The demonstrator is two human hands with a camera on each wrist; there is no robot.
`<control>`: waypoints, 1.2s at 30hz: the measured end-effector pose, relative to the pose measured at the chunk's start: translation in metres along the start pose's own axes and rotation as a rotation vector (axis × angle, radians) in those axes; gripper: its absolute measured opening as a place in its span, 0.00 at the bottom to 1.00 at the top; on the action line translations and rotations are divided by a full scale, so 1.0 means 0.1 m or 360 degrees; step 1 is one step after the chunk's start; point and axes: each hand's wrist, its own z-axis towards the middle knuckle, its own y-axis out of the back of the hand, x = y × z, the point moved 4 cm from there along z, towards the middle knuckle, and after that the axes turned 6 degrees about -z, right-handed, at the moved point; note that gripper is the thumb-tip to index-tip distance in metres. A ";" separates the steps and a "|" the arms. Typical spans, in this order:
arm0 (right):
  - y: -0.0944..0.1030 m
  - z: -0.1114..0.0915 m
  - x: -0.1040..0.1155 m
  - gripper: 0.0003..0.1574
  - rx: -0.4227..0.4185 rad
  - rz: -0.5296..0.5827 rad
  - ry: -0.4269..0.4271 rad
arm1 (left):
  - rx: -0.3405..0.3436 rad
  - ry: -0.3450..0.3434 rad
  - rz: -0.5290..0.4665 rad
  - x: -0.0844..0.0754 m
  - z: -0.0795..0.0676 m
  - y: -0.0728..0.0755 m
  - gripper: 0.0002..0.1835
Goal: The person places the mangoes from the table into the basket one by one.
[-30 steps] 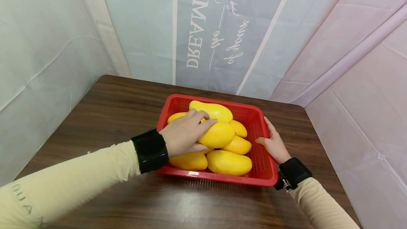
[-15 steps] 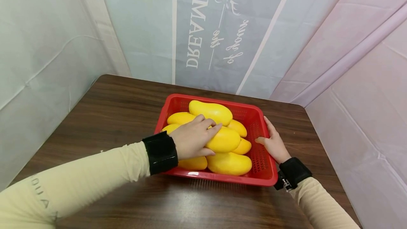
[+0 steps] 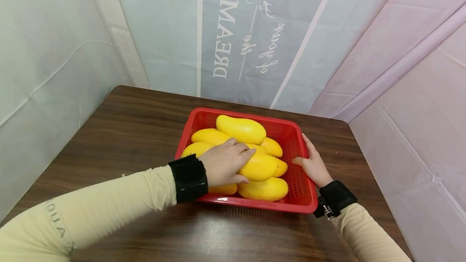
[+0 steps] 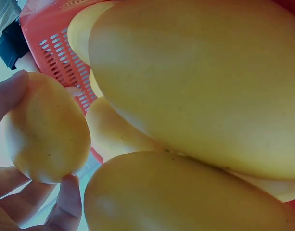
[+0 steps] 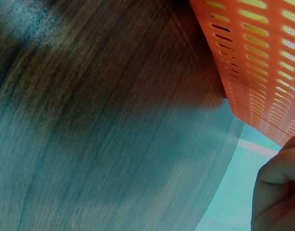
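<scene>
My left hand (image 3: pixel 225 163) grips a yellow mango (image 3: pixel 259 167) from its left end, over the pile in a red plastic basket (image 3: pixel 269 205). In the left wrist view, the thumb and fingertips lie on opposite sides of that held mango (image 4: pixel 48 130). Several other mangoes fill the basket, among them one at the back (image 3: pixel 241 129) and one at the front (image 3: pixel 263 189). My right hand (image 3: pixel 316 167) holds the basket's right rim, thumb inside and fingers outside. Only part of the right hand (image 5: pixel 281 187) shows in the right wrist view, beside the perforated wall (image 5: pixel 253 62).
The basket stands on a dark wood-grain table (image 3: pixel 138 132). Behind it hangs a cloth backdrop (image 3: pixel 255 51) with mirrored, upside-down lettering. Pale fabric walls (image 3: pixel 47 51) close in the left and right sides.
My left hand has carried the mango a little right and toward the front of the basket, uncovering mangoes on the left side. My right hand and the basket have stayed put.
</scene>
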 end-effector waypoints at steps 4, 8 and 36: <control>0.00 0.01 -0.01 0.57 0.0000 0.0009 -0.0004 | 0.0017 0.0021 0.0002 0.01 0.02 -0.03 0.40; 0.00 0.01 -0.01 0.57 0.0001 0.0022 -0.0011 | 0.0020 0.0028 0.0015 0.00 0.03 -0.06 0.40; -0.01 0.00 0.00 0.57 0.0010 0.0030 -0.0013 | -0.0013 0.0146 0.0300 0.03 0.04 -0.10 0.40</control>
